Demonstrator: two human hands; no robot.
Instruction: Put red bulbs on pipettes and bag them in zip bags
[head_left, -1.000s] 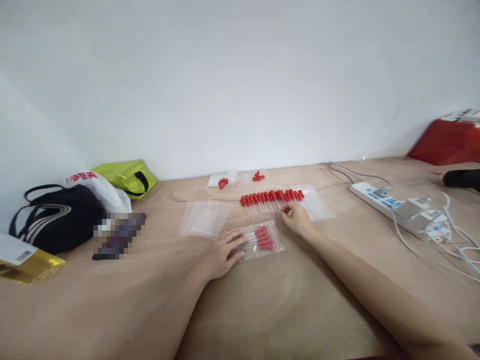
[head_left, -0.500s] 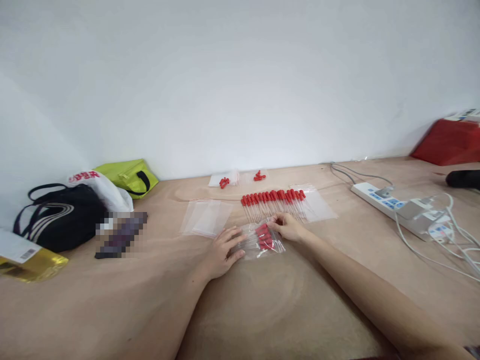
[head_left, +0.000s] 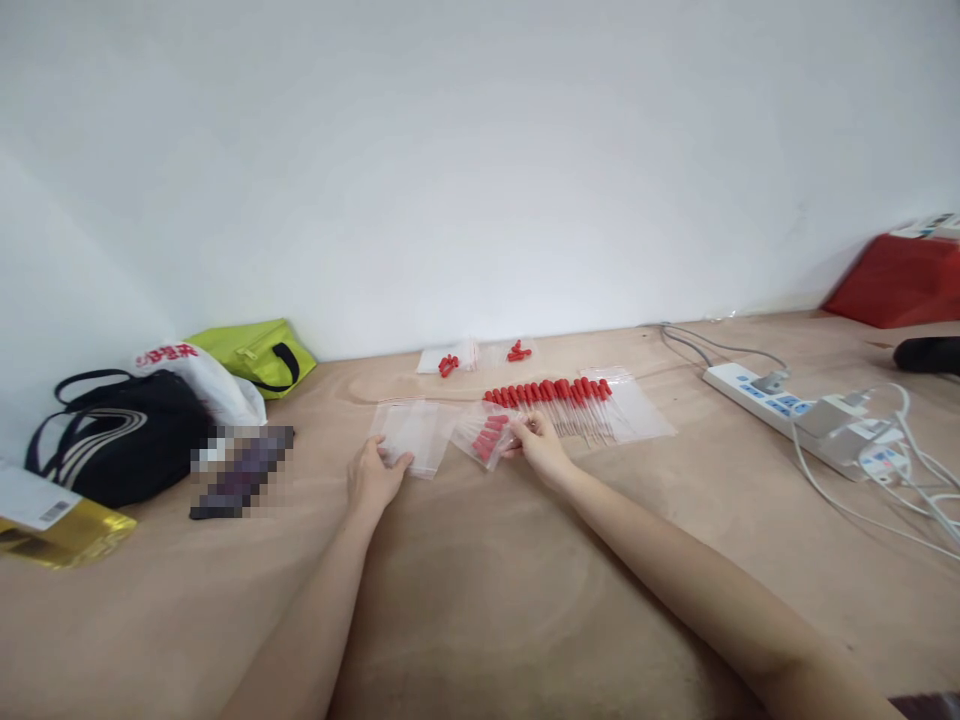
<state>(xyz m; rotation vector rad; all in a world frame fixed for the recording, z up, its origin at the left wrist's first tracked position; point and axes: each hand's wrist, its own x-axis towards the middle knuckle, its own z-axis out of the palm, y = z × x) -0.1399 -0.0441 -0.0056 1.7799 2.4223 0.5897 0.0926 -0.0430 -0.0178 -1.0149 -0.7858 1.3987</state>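
My right hand (head_left: 541,445) pinches the edge of a clear plastic bag (head_left: 471,432) holding several red-tipped sticks (head_left: 491,437). The bag is tilted, its left side over a stack of flat clear zip bags (head_left: 415,437). My left hand (head_left: 379,478) rests at the stack's left front corner, thumb and fingers apart. Behind the held bag, a row of red-tipped sticks (head_left: 562,395) lies on the table, red ends toward the wall. More clear bags (head_left: 637,410) lie at the right end of that row, partly under it.
By the wall lie two clear bags with small red pieces (head_left: 448,365) (head_left: 518,351). A white power strip (head_left: 757,398) with chargers and cables is on the right. To the left are a black bag (head_left: 142,430), a lime green bag (head_left: 255,352) and a yellow package (head_left: 82,530).
My right hand has carried the filled bag left and away from me, toward the stack. My left hand has let go of that bag and moved left to the stack's corner.
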